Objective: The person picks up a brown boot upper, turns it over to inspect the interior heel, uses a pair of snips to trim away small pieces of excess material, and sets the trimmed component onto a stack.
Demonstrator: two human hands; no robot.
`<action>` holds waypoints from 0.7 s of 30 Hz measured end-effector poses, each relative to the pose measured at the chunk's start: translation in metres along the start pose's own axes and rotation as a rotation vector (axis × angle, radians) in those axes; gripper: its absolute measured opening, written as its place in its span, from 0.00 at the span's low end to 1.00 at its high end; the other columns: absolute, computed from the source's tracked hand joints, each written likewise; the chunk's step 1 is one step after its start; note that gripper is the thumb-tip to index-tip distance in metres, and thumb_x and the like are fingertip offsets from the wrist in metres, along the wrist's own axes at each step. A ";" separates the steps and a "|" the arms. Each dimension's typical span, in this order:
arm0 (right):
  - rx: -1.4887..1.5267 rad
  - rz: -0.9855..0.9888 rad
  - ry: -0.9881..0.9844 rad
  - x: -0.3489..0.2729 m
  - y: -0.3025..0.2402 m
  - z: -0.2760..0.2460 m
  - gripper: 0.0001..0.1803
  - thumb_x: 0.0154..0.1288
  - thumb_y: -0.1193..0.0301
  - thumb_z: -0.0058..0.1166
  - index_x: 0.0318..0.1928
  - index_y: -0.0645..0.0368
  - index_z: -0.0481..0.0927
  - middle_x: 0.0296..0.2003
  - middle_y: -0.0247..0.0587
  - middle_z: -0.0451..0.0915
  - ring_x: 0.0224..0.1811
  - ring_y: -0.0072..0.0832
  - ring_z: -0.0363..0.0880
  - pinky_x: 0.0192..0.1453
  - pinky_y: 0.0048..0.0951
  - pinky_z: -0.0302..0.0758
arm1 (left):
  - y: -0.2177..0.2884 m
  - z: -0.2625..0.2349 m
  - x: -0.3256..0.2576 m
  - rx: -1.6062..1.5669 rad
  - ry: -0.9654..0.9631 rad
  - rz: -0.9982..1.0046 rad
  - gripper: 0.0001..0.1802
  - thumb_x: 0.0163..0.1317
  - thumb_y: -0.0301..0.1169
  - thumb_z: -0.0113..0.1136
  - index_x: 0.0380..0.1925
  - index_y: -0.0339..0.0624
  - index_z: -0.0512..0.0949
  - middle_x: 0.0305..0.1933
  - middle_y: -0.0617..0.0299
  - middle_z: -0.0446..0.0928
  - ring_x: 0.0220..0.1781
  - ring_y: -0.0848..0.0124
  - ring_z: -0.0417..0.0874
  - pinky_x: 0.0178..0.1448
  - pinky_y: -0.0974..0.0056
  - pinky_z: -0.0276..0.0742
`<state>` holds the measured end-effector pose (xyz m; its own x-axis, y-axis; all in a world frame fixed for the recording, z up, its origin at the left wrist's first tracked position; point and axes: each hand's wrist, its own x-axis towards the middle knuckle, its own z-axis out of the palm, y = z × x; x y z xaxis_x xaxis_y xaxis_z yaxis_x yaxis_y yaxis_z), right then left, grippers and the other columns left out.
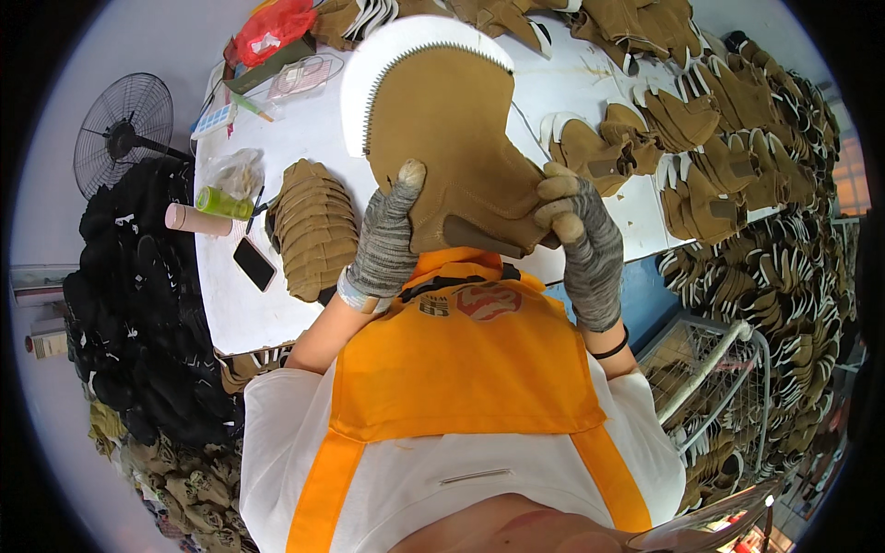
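Raised before me over the white table is a brown suede boot upper (442,129), with a white lining edge stitched in dark zigzag along its curved end. My left hand (387,226), in a grey knit glove with bare-looking pale fingertips, grips its left lower side, thumb on the front face. On the right lower corner my right hand (581,230), gloved alike, pinches the suede with its fingers curled over the front. A darker brown patch (484,237) lies along the bottom of the piece between my hands. The fingers behind the upper are hidden.
Stacked brown pieces (318,230) lie left on the table (226,313), near a phone (254,264), a pink bottle (197,220) and a green bottle (224,205). More boot uppers (678,120) cover the right. A fan (120,138) stands far left; a wire cart (714,373) is right.
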<state>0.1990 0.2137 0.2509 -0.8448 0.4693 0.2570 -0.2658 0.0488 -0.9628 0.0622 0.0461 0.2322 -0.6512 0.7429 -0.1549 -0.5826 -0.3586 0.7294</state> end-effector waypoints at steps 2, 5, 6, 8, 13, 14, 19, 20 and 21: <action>-0.209 -0.192 -0.130 0.007 -0.003 -0.004 0.23 0.69 0.54 0.49 0.35 0.65 0.78 0.41 0.36 0.77 0.41 0.23 0.73 0.47 0.23 0.71 | -0.002 -0.002 0.000 -0.011 0.006 -0.002 0.37 0.66 0.50 0.55 0.62 0.31 0.61 0.58 0.47 0.71 0.58 0.58 0.76 0.62 0.58 0.75; -0.001 0.085 -0.155 0.002 -0.010 -0.003 0.24 0.69 0.53 0.49 0.33 0.65 0.78 0.37 0.36 0.76 0.42 0.27 0.73 0.47 0.25 0.71 | 0.000 0.001 -0.004 -0.002 0.022 0.016 0.37 0.66 0.50 0.54 0.62 0.32 0.61 0.58 0.47 0.71 0.58 0.59 0.76 0.61 0.59 0.76; 0.055 0.171 -0.162 0.000 -0.004 -0.009 0.23 0.67 0.54 0.50 0.32 0.65 0.78 0.37 0.37 0.76 0.43 0.28 0.74 0.47 0.25 0.71 | 0.002 0.003 -0.006 0.005 0.029 0.025 0.37 0.65 0.51 0.54 0.62 0.32 0.61 0.58 0.47 0.71 0.58 0.59 0.76 0.61 0.59 0.76; 0.130 0.170 -0.205 0.001 0.006 -0.014 0.23 0.66 0.54 0.51 0.31 0.65 0.78 0.36 0.37 0.76 0.45 0.30 0.74 0.49 0.27 0.71 | 0.005 0.011 -0.007 0.010 0.026 0.095 0.38 0.65 0.52 0.55 0.62 0.32 0.61 0.58 0.48 0.71 0.58 0.59 0.76 0.61 0.59 0.76; 0.268 -0.174 -0.279 0.014 0.023 -0.018 0.20 0.67 0.55 0.51 0.28 0.60 0.74 0.35 0.36 0.73 0.48 0.34 0.71 0.57 0.33 0.66 | 0.006 0.011 -0.014 0.185 0.063 0.259 0.38 0.64 0.54 0.54 0.62 0.34 0.62 0.58 0.50 0.71 0.57 0.61 0.76 0.60 0.60 0.75; 0.314 -0.029 -0.166 0.006 0.012 -0.015 0.19 0.69 0.57 0.49 0.28 0.59 0.73 0.36 0.37 0.72 0.49 0.36 0.70 0.62 0.37 0.62 | 0.006 0.010 -0.013 0.224 0.071 0.290 0.38 0.65 0.54 0.54 0.62 0.34 0.62 0.58 0.51 0.71 0.57 0.62 0.76 0.59 0.60 0.75; 0.641 -0.040 0.006 0.015 0.017 -0.029 0.20 0.73 0.55 0.45 0.35 0.61 0.73 0.38 0.40 0.73 0.48 0.33 0.71 0.65 0.39 0.63 | 0.009 -0.002 -0.008 0.347 0.120 0.412 0.36 0.65 0.54 0.54 0.60 0.35 0.64 0.56 0.54 0.72 0.56 0.64 0.76 0.58 0.61 0.75; 0.525 -0.023 0.014 0.013 0.018 -0.029 0.21 0.72 0.54 0.45 0.36 0.61 0.74 0.39 0.40 0.73 0.48 0.32 0.71 0.65 0.38 0.64 | 0.008 -0.008 -0.007 0.433 0.125 0.444 0.36 0.65 0.54 0.54 0.60 0.35 0.65 0.56 0.54 0.72 0.56 0.65 0.76 0.58 0.61 0.75; 0.408 -0.006 0.022 0.012 0.019 -0.030 0.22 0.72 0.53 0.45 0.37 0.62 0.74 0.39 0.40 0.74 0.48 0.32 0.71 0.64 0.38 0.65 | 0.007 -0.010 -0.006 0.520 0.129 0.475 0.36 0.65 0.54 0.54 0.59 0.35 0.65 0.56 0.54 0.72 0.56 0.65 0.76 0.58 0.61 0.75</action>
<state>0.1978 0.2462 0.2329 -0.8338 0.4887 0.2569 -0.4372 -0.3003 -0.8478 0.0573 0.0329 0.2314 -0.8481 0.4891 0.2040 0.0644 -0.2870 0.9558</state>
